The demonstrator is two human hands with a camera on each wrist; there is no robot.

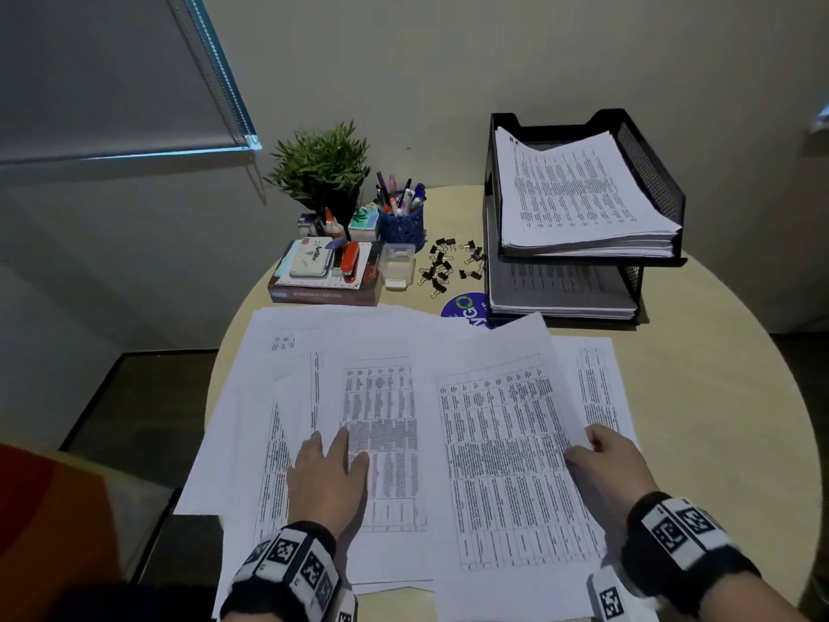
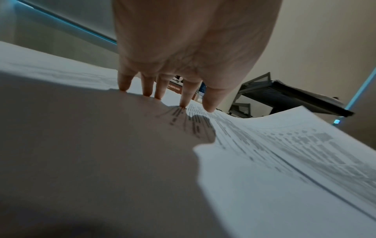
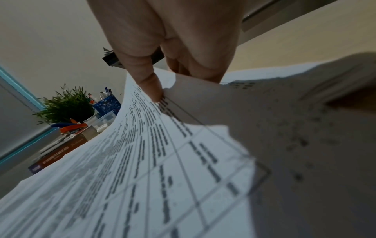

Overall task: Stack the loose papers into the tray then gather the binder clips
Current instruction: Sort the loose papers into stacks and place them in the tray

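Head view takes in a round pale table (image 1: 726, 397), and most of its near half lies under loose printed sheets (image 1: 341, 352), fanned out and overlapping, all carrying tables of small text. At the back right stands a black two-tier mesh tray (image 1: 650, 163); its top tier holds a thick stack of printed pages, and the lower tier holds another stack. Left of it a potted green plant (image 1: 320, 166) stands by the wall, with a blue pen cup (image 1: 402, 226) full of pens just beside it. In front of the plant a book (image 1: 323, 296) carries an ink pad and an orange stapler (image 1: 350, 261), and a small clear plastic box (image 1: 397, 264) sits next to the book. Between that box and the tray the black binder clips (image 1: 451, 264) lie scattered on the bare tabletop, with a blue round sticker (image 1: 462, 307) just in front of them.

The left hand (image 1: 329, 478) lies flat on the papers, fingers straight and a little spread; the left wrist view shows the fingertips (image 2: 186, 98) pressing down on the sheet. The right hand (image 1: 605, 464) pinches the right edge of one printed sheet (image 1: 507, 442), thumb on top and fingers curled beneath, and that edge curves up off the pile in the right wrist view.
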